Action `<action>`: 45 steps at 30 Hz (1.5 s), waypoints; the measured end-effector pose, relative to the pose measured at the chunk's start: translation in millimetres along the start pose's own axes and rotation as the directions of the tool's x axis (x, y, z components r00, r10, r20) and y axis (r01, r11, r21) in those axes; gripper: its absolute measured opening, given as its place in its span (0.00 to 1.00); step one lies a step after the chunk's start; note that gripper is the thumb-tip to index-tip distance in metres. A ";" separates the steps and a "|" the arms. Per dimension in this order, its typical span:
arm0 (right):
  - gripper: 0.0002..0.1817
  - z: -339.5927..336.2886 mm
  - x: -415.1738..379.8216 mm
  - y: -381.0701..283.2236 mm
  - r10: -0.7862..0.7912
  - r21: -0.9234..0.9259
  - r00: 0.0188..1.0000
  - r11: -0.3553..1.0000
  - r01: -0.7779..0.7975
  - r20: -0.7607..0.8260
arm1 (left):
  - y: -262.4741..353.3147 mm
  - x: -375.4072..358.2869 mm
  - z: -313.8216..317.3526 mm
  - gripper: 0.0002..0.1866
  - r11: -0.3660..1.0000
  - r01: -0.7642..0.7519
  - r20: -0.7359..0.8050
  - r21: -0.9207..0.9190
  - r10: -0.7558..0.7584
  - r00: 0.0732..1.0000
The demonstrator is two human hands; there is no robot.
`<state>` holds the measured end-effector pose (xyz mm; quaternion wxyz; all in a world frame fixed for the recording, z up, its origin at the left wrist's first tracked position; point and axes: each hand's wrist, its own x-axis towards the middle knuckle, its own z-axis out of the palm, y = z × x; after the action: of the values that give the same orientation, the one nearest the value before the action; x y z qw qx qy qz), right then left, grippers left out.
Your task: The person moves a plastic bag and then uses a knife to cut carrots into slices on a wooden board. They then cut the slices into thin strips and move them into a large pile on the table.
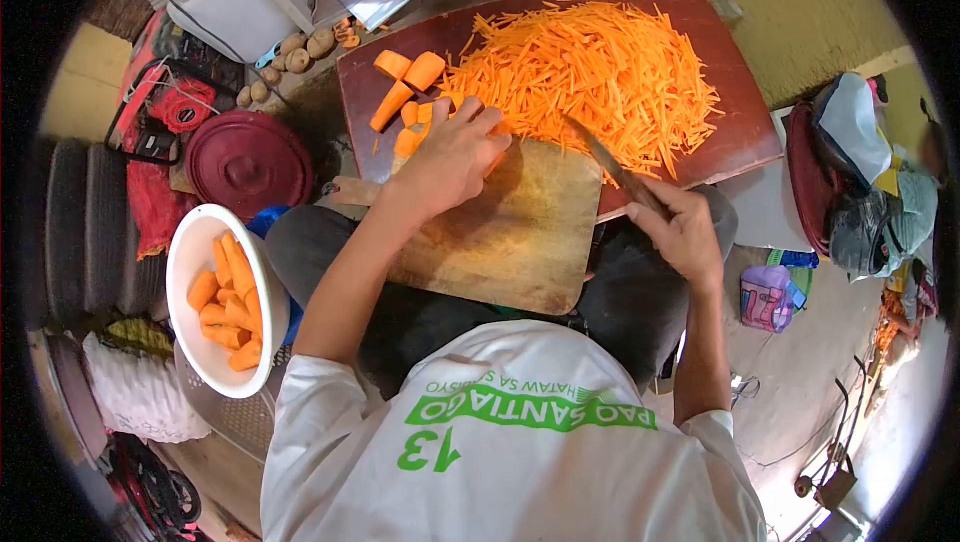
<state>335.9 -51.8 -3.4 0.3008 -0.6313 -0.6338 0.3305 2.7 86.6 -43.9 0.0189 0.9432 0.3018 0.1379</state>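
My left hand is at the upper left edge of the wooden cutting board, its curled fingers over orange carrot pieces; what lies under the fingertips is partly hidden. My right hand is wrapped round the handle of a knife, whose blade points up and left towards a large heap of shredded carrot. The heap lies on a dark red table. Peeled carrot chunks sit left of the heap, just beyond my left hand. The board rests across my lap and against the table.
A white basin with several peeled carrot pieces stands at the left. Behind it are a dark red lidded tub and stacked tyres. Potatoes lie near a white shelf. A purple bag is on the floor at right.
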 end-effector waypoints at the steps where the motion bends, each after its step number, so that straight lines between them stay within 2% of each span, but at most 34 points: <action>1: 0.24 -5.3 0.4 -7.2 0.030 0.048 0.999 0.998 -0.029 -0.011 | 1.3 1.5 -3.5 0.21 1.000 0.004 0.027 -0.027 -0.003 1.000; 7: 0.21 -4.2 -14.3 -4.4 0.150 0.368 0.988 0.917 -0.154 0.038 | 4.6 5.4 -7.9 0.20 0.998 -0.042 0.173 -0.051 0.050 0.984; 10: 0.21 6.6 -25.7 -4.8 0.193 0.471 0.978 0.858 -0.205 0.074 | 2.9 9.0 -6.2 0.21 0.994 -0.085 0.197 -0.066 0.096 0.976; 14: 0.23 23.2 -41.8 4.0 0.167 0.531 0.979 0.822 -0.205 0.119 | 3.4 7.8 -1.2 0.21 0.991 -0.108 0.210 -0.077 0.122 0.970; 17: 0.24 33.4 -49.5 0.3 0.203 0.542 0.968 0.801 -0.252 0.150 | 2.9 3.7 3.1 0.19 0.987 -0.115 0.150 -0.115 0.132 0.980; 20: 0.24 35.5 -51.4 -1.5 0.193 0.545 0.965 0.797 -0.261 0.181 | 5.6 6.1 -3.7 0.20 0.984 -0.072 0.231 -0.161 0.108 0.967; 23: 0.24 38.0 -51.9 -2.6 0.192 0.530 0.965 0.808 -0.258 0.178 | 5.2 2.6 -13.5 0.21 0.985 -0.120 0.157 -0.121 0.138 0.978; 26: 0.23 38.0 -48.9 -4.8 0.203 0.518 0.962 0.812 -0.270 0.183 | -2.1 0.6 -18.4 0.22 0.987 -0.157 0.235 -0.033 0.161 0.959; 29: 0.23 39.0 -50.0 -6.0 0.203 0.485 0.962 0.833 -0.267 0.182 | -6.3 -0.3 -16.1 0.19 0.977 -0.200 0.207 -0.074 0.211 0.955; 32: 0.22 39.8 -51.8 -3.9 0.180 0.466 0.970 0.853 -0.237 0.164 | -5.4 3.2 -18.6 0.23 0.977 -0.210 0.299 -0.048 0.215 0.930; 35: 0.22 40.8 -52.6 -5.8 0.180 0.473 0.972 0.850 -0.232 0.153 | -3.9 3.6 -19.6 0.23 0.969 -0.236 0.285 -0.076 0.248 0.926; 38: 0.21 40.2 -53.0 -7.3 0.181 0.457 0.973 0.860 -0.229 0.147 | 2.3 -0.3 -14.1 0.23 0.968 -0.237 0.181 -0.088 0.249 0.951; 41: 0.21 39.8 -52.6 -6.1 0.190 0.426 0.971 0.873 -0.236 0.147 | 12.4 -5.1 -14.5 0.21 0.974 -0.182 0.131 -0.138 0.200 0.971; 44: 0.21 40.1 -52.2 -7.5 0.199 0.419 0.969 0.875 -0.243 0.147 | 34.2 -10.8 -12.2 0.15 0.936 0.019 -0.031 -0.351 -0.032 0.999; 45: 0.21 40.2 -52.1 -9.0 0.202 0.423 0.969 0.872 -0.245 0.145 | 44.2 -13.3 -8.7 0.14 0.839 0.132 -0.058 -0.527 -0.191 0.980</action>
<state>299.5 -105.3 -18.4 0.3638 -0.6000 -0.4797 0.5268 14.8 42.4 -33.6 0.2686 0.8650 0.3322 0.2630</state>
